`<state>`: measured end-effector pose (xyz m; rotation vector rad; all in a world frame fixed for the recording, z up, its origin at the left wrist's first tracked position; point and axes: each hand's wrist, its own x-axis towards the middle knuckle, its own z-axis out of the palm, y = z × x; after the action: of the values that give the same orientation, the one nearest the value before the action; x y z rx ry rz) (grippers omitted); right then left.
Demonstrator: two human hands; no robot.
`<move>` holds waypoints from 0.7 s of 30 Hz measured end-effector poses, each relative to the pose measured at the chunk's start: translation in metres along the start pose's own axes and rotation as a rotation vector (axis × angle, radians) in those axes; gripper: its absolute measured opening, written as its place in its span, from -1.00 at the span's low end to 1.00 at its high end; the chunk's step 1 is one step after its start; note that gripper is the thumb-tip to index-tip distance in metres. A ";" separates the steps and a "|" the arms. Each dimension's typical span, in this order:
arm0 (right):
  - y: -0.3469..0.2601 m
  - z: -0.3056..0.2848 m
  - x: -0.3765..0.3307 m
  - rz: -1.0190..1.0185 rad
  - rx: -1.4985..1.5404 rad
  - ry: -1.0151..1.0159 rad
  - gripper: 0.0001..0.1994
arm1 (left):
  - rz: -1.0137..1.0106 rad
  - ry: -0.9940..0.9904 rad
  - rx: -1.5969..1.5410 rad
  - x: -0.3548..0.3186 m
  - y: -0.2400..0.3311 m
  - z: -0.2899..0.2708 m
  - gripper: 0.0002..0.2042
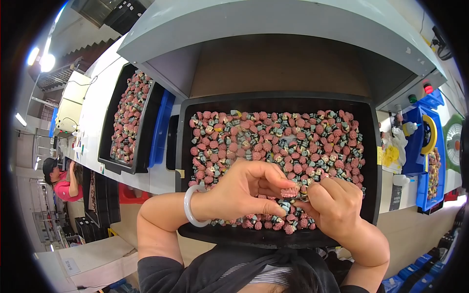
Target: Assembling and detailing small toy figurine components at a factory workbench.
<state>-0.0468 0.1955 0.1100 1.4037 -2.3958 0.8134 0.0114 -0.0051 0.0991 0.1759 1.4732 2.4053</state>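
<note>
Between the thumb and fingers of my left hand [237,193] is a small painted figurine [289,193] with a bumpy pink top and a grey-blue lower part. A pale bangle circles that wrist. My right hand [334,205] is closed close against the figurine's right side. A thin greyish bit shows at its fingertips, too small to name. Both hands are over a large black tray [371,185], which is filled with loose figurines [273,128] of the same pink and grey-blue kind. The fingers cover part of the held figurine.
A grey cabinet [288,19] with an open front stands behind the tray. Left of it is another black tray [105,146] of figurines beside a blue bin [163,129]. On the right are blue bins [413,156], a yellow tape roll [430,134], a white bottle [401,179] and a green fan [454,141].
</note>
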 end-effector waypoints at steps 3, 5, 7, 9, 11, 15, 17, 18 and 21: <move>-0.001 0.002 0.000 -0.004 0.005 0.019 -0.70 | 0.003 0.014 0.013 0.000 0.002 0.002 -0.69; 0.000 0.000 -0.002 -0.029 -0.046 0.010 -0.70 | 0.007 0.011 0.015 0.000 0.001 0.002 -0.70; -0.001 -0.001 -0.002 -0.055 -0.094 0.002 -0.70 | 0.018 -0.008 0.023 -0.001 -0.001 0.000 -0.66; -0.001 0.000 -0.001 -0.005 -0.017 -0.004 -0.70 | 0.015 -0.002 0.023 -0.001 0.000 0.000 -0.67; -0.003 0.001 -0.001 0.010 0.003 0.001 -0.70 | 0.014 0.001 0.021 -0.002 0.002 0.001 -0.67; -0.004 -0.001 -0.002 0.059 0.029 -0.034 -0.70 | 0.008 0.021 0.029 -0.002 0.003 0.004 -0.68; 0.001 -0.002 -0.002 0.042 0.064 -0.046 -0.70 | 0.004 0.024 0.020 -0.001 0.002 0.004 -0.68; 0.003 -0.002 -0.002 0.024 0.098 -0.058 -0.70 | -0.010 0.051 0.025 -0.001 0.001 0.005 -0.68; 0.006 -0.004 0.004 0.263 0.465 -0.126 -0.71 | 0.025 0.083 0.127 0.005 -0.003 0.001 -0.68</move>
<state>-0.0544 0.1968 0.1135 1.3317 -2.6384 1.4671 0.0079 -0.0019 0.0966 0.1255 1.6715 2.3651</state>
